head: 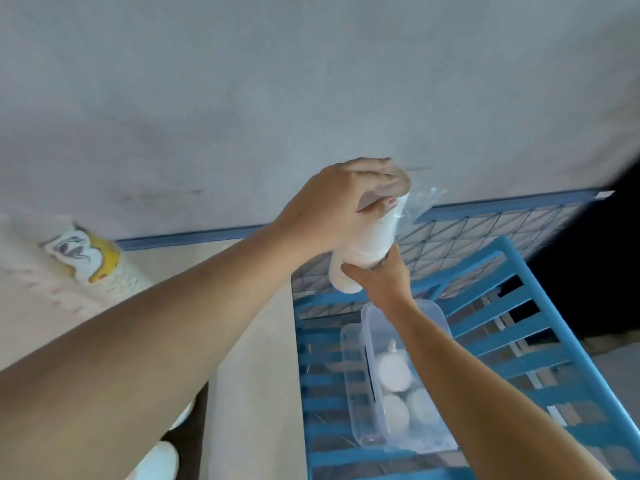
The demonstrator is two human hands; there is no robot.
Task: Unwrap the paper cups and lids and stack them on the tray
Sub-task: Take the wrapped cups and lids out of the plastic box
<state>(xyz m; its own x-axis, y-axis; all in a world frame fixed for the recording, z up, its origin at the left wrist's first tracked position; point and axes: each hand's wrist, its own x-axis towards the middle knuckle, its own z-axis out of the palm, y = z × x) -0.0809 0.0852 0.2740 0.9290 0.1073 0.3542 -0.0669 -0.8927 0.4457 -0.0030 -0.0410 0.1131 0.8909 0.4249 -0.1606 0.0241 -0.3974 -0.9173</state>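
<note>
Cup stack (363,244): white paper cups nested in a column, held tilted in the air above the blue rack (540,344), in front of the pale wall.
Wrap (420,202): thin clear plastic, bunched loose at the upper end of the stack; how much of the stack it covers cannot be told.
Handling: judged light and easily crushed; the film looks slippery. Best taken around the girth with even pressure, not by the rims.
Left hand (343,206): closed over the top end of the stack, fingers wrapped across the upper cup and the film.
Right hand (379,282): clamped on the lower part of the stack from beneath, fingers curled around it.
Container (353,386): clear plastic box resting on the rack below the hands, holding round white pieces, probably lids.
Step in hand: likely stripping the film off the stack.
</note>
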